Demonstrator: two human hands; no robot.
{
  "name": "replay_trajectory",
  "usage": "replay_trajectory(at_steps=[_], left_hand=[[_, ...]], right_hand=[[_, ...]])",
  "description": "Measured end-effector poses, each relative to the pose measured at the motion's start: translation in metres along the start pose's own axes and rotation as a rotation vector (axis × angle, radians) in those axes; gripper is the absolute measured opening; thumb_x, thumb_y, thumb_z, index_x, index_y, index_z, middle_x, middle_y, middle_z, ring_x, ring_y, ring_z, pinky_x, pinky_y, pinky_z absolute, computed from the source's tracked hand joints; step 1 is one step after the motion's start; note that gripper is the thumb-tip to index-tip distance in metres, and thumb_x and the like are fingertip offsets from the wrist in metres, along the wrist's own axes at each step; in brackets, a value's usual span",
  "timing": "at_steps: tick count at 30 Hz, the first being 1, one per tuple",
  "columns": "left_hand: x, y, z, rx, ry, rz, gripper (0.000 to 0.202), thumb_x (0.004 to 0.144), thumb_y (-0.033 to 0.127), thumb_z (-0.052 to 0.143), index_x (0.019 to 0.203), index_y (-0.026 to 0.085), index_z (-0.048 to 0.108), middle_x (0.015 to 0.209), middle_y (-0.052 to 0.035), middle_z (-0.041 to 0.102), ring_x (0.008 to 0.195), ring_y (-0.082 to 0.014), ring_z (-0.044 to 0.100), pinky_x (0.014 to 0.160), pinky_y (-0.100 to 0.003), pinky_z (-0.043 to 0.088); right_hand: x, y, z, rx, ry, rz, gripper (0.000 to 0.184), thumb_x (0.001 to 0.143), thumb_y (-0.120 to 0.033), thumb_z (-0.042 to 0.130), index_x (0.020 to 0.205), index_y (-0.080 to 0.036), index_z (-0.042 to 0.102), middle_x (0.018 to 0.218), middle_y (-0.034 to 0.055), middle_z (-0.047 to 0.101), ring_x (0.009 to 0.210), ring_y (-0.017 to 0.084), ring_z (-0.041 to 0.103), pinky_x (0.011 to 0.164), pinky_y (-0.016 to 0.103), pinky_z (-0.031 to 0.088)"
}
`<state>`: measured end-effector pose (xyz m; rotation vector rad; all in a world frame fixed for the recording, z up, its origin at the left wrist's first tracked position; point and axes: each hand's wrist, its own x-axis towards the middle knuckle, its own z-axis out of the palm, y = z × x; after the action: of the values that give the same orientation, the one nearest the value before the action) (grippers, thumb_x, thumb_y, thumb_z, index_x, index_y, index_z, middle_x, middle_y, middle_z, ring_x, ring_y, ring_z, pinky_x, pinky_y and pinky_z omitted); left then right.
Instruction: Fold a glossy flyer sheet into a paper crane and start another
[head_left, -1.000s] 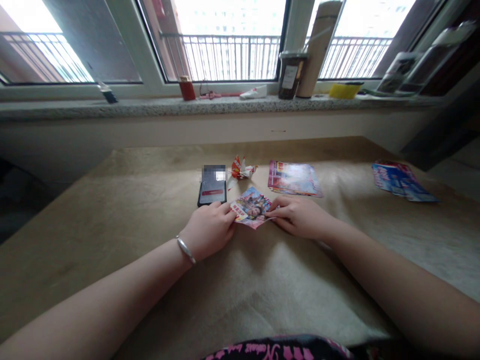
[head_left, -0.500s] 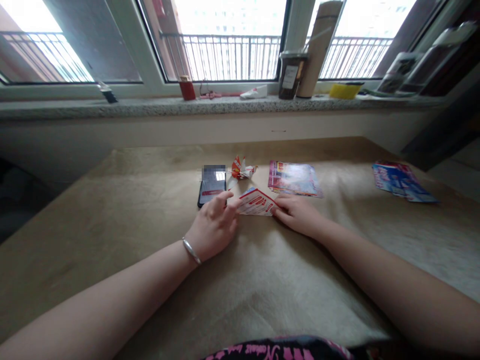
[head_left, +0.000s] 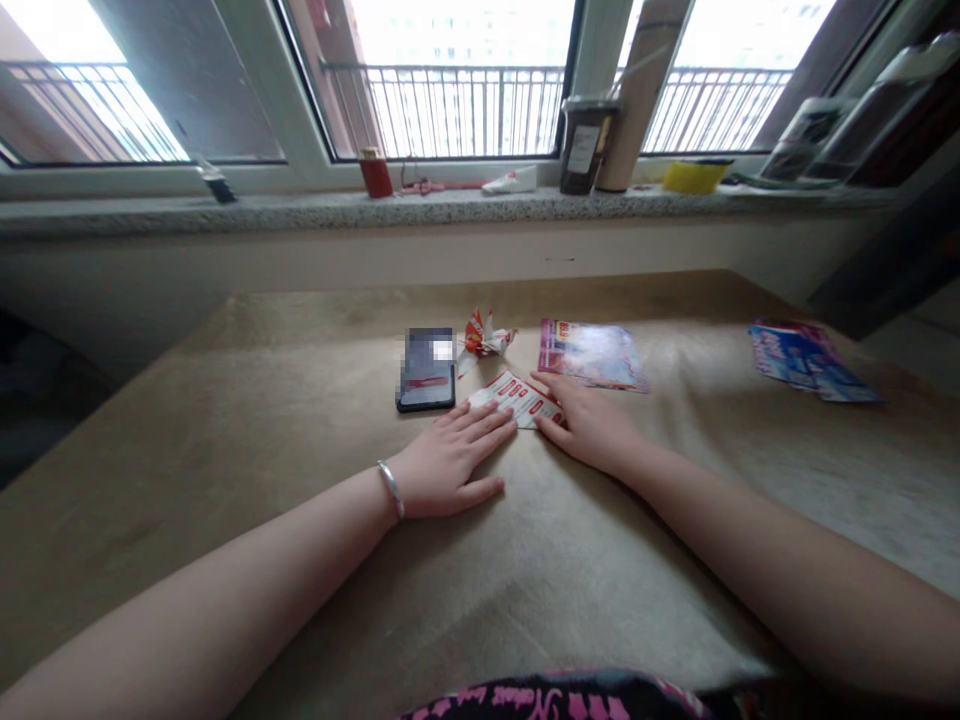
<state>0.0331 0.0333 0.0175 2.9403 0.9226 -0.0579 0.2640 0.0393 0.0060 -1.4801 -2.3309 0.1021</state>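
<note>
A folded sheet of paper [head_left: 517, 392], white with red printing, lies flat on the table between my hands. My left hand [head_left: 450, 460] is spread out, its fingers resting on the paper's left and front part. At the right side of the paper my right hand [head_left: 585, 420] lies with thumb and forefinger apart on its edge. Fingers cover parts of the paper on both sides. Just behind it stands a red and white origami crane [head_left: 487, 335]. A dark phone [head_left: 426, 375] lies beyond my left fingertips.
A stack of glossy printed sheets [head_left: 592, 352] lies behind my right hand. Several blue leaflets [head_left: 814, 362] are spread farther right on the table [head_left: 300, 400]. The window sill [head_left: 300, 212] holds a red container [head_left: 376, 174], a dark jar [head_left: 585, 150] and a yellow item [head_left: 696, 176].
My left hand has gone from curled fingers at the paper's left corner to lying flat across it. The paper is pressed flatter. My right hand's fingers have spread along its edge.
</note>
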Motion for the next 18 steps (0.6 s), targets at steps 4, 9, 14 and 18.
replay_trajectory(at_steps=[4, 9, 14, 18], left_hand=[[-0.001, 0.000, 0.001, -0.019, -0.014, 0.002, 0.065, 0.088, 0.053, 0.033, 0.142, 0.019, 0.018, 0.149, -0.0060, 0.014, 0.138, -0.0230, 0.012, 0.112, -0.040, 0.010], [-0.004, 0.007, 0.001, -0.008, 0.004, -0.078, 0.067, 0.087, 0.054, 0.036, 0.140, 0.014, 0.024, 0.148, -0.0115, 0.019, 0.137, -0.0247, 0.017, 0.111, -0.041, 0.015], [-0.008, 0.021, 0.002, 0.032, 0.025, -0.229, 0.067, 0.086, 0.049, 0.039, 0.137, 0.006, 0.030, 0.145, -0.0193, 0.023, 0.135, -0.0302, 0.022, 0.109, -0.044, 0.024], [-0.008, 0.027, 0.002, 0.086, 0.090, -0.286, 0.067, 0.084, 0.050, 0.044, 0.131, 0.003, 0.038, 0.139, -0.0230, 0.034, 0.130, -0.0315, 0.031, 0.106, -0.043, 0.030]], right_hand=[[-0.002, -0.008, -0.006, -0.127, -0.092, 0.020, 0.041, 0.086, -0.038, 0.045, 0.123, -0.022, 0.050, 0.115, 0.0109, 0.055, 0.094, 0.023, 0.059, 0.076, 0.033, 0.046], [-0.004, -0.009, -0.010, -0.154, -0.124, 0.013, 0.038, 0.087, -0.034, 0.042, 0.122, -0.020, 0.052, 0.109, 0.0100, 0.055, 0.089, 0.021, 0.059, 0.075, 0.030, 0.045], [-0.008, -0.008, -0.010, -0.170, -0.144, -0.017, 0.039, 0.087, -0.021, 0.038, 0.124, -0.020, 0.050, 0.108, 0.0102, 0.055, 0.091, 0.021, 0.057, 0.077, 0.030, 0.043], [-0.009, -0.007, -0.010, -0.182, -0.168, -0.017, 0.038, 0.089, -0.020, 0.035, 0.124, -0.022, 0.050, 0.106, 0.0102, 0.056, 0.088, 0.021, 0.057, 0.074, 0.030, 0.043]])
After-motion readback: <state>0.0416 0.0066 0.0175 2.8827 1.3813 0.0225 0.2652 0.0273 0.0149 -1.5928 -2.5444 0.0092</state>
